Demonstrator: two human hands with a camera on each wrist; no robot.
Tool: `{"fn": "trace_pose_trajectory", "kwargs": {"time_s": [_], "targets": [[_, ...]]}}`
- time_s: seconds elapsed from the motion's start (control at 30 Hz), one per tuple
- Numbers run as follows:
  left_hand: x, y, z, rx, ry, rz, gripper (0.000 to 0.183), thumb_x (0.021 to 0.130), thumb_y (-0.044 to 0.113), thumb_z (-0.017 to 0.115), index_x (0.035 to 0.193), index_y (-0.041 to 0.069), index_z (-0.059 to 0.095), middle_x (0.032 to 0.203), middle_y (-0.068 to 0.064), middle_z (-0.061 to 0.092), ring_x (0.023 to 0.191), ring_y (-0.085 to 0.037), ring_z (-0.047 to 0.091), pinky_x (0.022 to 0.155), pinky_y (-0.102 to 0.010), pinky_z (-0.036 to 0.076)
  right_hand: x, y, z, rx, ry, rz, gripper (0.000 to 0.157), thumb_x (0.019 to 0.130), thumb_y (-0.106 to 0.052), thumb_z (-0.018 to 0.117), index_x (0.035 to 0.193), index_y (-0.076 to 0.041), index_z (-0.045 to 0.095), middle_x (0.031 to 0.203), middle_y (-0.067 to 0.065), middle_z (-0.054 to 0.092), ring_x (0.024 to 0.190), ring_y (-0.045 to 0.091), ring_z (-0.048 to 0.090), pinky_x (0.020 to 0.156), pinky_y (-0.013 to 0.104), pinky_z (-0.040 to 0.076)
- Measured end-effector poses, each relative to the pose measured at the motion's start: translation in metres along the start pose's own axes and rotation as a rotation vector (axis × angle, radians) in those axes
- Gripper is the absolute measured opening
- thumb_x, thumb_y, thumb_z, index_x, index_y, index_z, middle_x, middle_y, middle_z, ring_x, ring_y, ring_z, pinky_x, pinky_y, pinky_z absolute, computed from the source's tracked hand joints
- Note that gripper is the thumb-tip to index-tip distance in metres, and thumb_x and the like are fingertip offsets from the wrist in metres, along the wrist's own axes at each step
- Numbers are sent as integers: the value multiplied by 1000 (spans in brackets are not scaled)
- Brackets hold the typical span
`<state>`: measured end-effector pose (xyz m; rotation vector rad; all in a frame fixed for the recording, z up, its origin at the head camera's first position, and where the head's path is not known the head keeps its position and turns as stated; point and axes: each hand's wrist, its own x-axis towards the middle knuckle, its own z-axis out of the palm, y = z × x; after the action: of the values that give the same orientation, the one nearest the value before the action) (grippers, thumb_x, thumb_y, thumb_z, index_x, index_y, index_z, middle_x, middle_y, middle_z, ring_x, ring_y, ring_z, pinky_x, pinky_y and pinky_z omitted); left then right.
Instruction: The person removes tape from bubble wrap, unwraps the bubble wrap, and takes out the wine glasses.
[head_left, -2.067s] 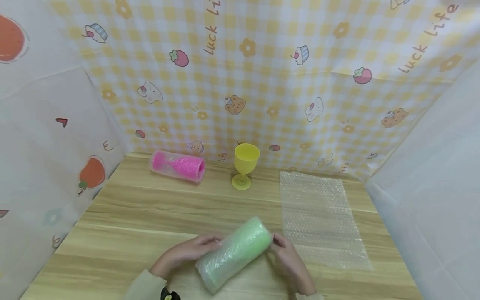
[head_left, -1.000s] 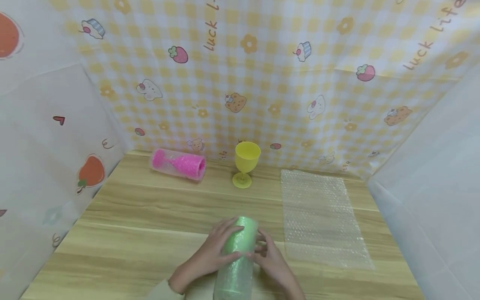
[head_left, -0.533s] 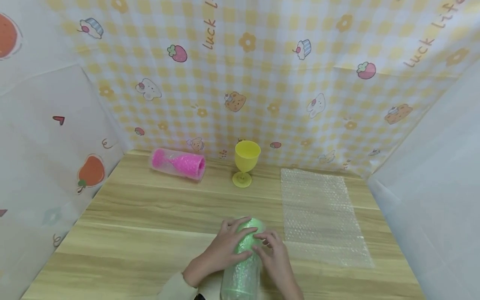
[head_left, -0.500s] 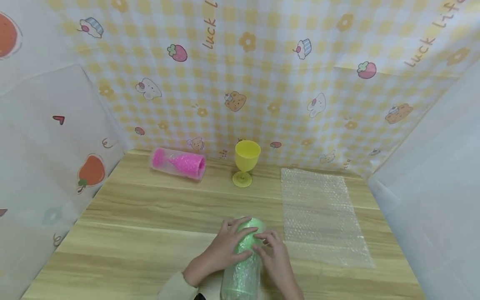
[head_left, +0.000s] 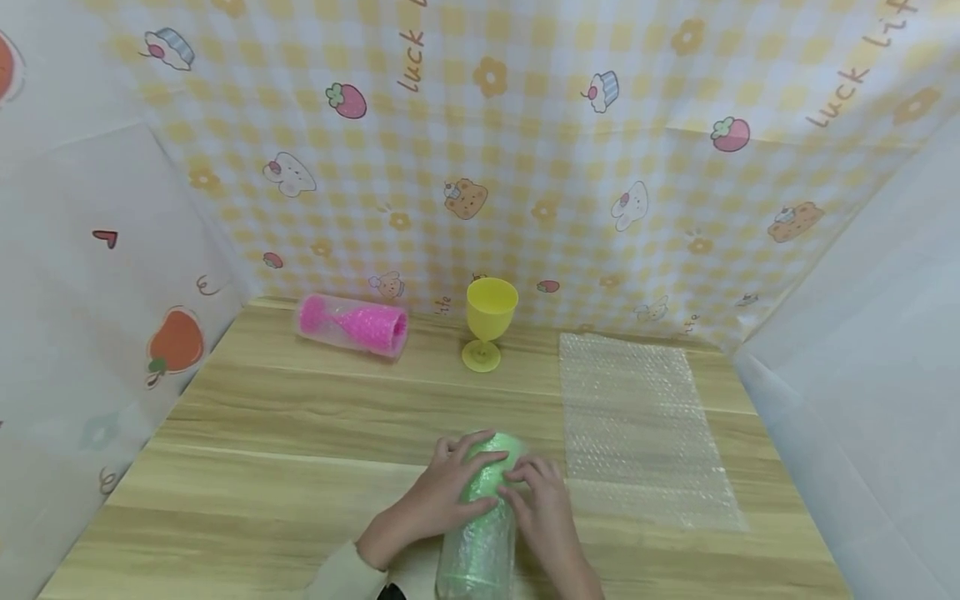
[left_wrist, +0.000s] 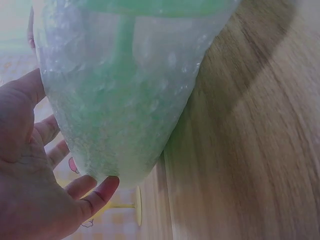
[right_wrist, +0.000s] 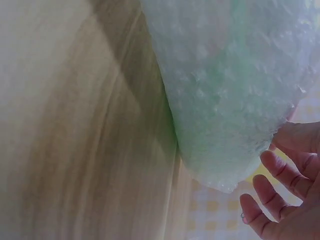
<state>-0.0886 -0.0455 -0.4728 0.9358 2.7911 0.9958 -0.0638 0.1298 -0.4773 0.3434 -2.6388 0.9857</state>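
Note:
A green goblet rolled in bubble wrap lies at the near middle of the table, its stem and foot showing hazily through the wrap in the left wrist view. Over its upper part my left hand holds the bundle, fingers spread across the top and thumb lower down. On the bundle's right side my right hand pinches at the loose edge of the bubble wrap between thumb and forefinger. Its other fingers stand off the wrap in the right wrist view.
A yellow goblet stands upright at the back middle. To its left lies a pink goblet in bubble wrap. A flat sheet of bubble wrap lies on the right of the wooden table. Patterned cloth hangs behind.
The bundle has turned from slanting between both hands to pointing away from me. My left hand has come over its top, the right hand to its edge. Hardly anything moved in the last half second.

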Motion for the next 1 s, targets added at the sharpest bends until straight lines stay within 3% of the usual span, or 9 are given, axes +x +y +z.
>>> {"fn": "trace_pose_trajectory", "kwargs": {"time_s": [0.33,0.53,0.7,1.0], "targets": [[-3,-1,-3,-18,17,21,56,83,34,62,134,28,41,148,-3,26,113,-23,31,82,-38,45,4,-2,0,27,-16,-34,13,69,-15,74,76,-14,64,90,-6,57,95,9,45,79,25,49],[-2,0,-3,-14,15,23,55,83,34,62,133,27,42,147,-3,26,115,-24,32,83,-40,45,5,-1,-1,51,-35,-26,14,70,-13,74,75,-16,61,88,-9,56,96,9,47,82,28,49],[-1,1,-4,9,12,35,53,83,36,61,132,26,44,146,-3,28,116,-24,33,86,-42,44,6,1,-5,9,-71,-27,13,72,-12,72,78,-17,61,89,-12,55,97,9,49,84,32,48],[-3,0,-5,-26,18,13,51,85,39,59,132,27,43,146,-4,28,116,-26,34,84,-43,45,6,2,-9,69,-137,-50,10,80,-9,65,83,-16,58,94,-11,51,98,7,46,82,27,49]]}}
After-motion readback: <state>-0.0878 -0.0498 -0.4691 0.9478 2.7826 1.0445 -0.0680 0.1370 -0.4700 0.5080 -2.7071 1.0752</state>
